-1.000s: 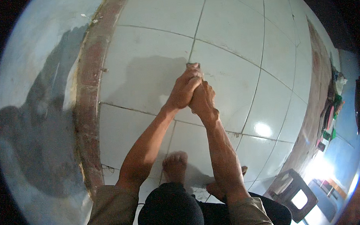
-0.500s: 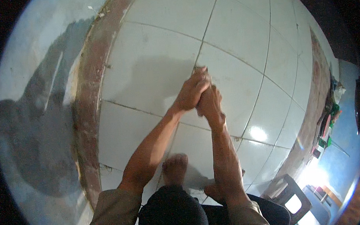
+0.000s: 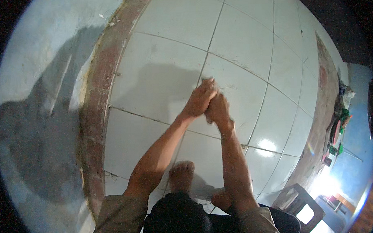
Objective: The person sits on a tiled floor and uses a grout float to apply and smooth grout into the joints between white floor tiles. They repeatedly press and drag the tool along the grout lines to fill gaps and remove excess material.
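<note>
My left hand (image 3: 199, 101) and my right hand (image 3: 218, 109) are pressed together at the middle of the view, above the white tiled floor (image 3: 163, 47). The fingers of both are curled closed, with the left hand overlapping the right at its upper side. A small dark bit shows at the far fingertips, too blurred to name. Whatever lies inside the grip is hidden. Both forearms stretch forward from the lower edge, and one bare foot (image 3: 182, 172) rests on the tiles between them.
On the left, a reddish-brown border strip (image 3: 96, 103) runs along a grey-blue wall (image 3: 41, 72) that carries my shadow. A grey plastic stool (image 3: 294, 203) stands at the lower right. Several coloured items (image 3: 339, 127) lie along the right wall near a bright light.
The joined hands stay closed together and have shifted only slightly. The whole view has tilted a little, so the floor and wall sit slightly lower.
</note>
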{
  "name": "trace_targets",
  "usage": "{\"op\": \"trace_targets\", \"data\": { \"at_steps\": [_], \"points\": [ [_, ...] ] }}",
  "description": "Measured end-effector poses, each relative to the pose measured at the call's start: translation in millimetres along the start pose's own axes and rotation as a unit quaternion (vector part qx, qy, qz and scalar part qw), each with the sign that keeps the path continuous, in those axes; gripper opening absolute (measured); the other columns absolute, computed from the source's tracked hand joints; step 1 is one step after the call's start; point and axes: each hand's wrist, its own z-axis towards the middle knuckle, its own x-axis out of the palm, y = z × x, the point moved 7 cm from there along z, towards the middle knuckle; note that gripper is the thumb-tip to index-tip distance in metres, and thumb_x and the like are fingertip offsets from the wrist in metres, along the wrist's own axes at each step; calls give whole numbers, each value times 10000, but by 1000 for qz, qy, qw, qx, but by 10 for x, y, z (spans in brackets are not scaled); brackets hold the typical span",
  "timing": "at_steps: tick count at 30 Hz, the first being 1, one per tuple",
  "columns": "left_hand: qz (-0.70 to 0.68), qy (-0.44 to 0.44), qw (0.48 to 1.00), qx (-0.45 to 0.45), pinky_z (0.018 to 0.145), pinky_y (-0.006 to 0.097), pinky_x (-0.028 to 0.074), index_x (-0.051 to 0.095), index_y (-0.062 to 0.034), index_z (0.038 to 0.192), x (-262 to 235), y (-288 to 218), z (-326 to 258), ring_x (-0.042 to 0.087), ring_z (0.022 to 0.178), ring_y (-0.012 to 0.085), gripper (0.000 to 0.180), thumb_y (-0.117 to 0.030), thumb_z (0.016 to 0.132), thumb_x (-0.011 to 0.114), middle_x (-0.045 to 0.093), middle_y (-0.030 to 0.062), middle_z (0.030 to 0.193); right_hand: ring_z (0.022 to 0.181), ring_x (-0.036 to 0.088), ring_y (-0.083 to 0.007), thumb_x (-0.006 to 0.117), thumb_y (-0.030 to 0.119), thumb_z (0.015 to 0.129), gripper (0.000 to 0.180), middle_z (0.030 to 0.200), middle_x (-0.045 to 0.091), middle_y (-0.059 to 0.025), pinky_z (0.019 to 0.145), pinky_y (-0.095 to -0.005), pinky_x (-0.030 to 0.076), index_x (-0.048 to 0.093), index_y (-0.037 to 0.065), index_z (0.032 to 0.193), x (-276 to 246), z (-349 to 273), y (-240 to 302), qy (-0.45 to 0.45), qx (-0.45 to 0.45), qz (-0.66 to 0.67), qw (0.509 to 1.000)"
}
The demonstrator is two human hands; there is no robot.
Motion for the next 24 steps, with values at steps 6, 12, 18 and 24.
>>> {"op": "trace_targets", "data": {
  "at_steps": [6,12,18,24],
  "points": [
    [64,12,989,135,1181,530,352,644,-11,1092,394,-129,-1179,452,1408,437,189,-97,950,554,586,234,1334,935,707,-414,736,163,840,423,1013,714,-217,792,-478,581,610,28,1221,956,-989,-70,-123,-37,187,974],
    [80,-51,993,63,1149,498,385,589,11,1268,261,-671,-1338,495,1361,383,351,-125,944,604,537,232,1371,728,734,-299,653,158,951,575,1000,735,-225,642,-400,577,455,84,1486,886,-1324,-291,-135,81,408,899],
    [-78,-56,985,-144,988,411,522,554,15,1325,-23,-384,-898,625,1206,273,419,-161,960,665,592,192,1335,755,761,-213,642,178,993,721,1235,687,-267,671,-358,605,291,191,1623,581,-1478,-377,-196,37,403,893],
    [-19,69,979,-191,611,311,472,666,16,1022,197,-56,-939,583,681,114,285,-267,1012,639,675,79,819,735,764,-230,682,160,968,666,1099,737,-237,697,-363,613,406,170,1574,769,-1553,-384,-192,-42,336,921]
  ]
}}
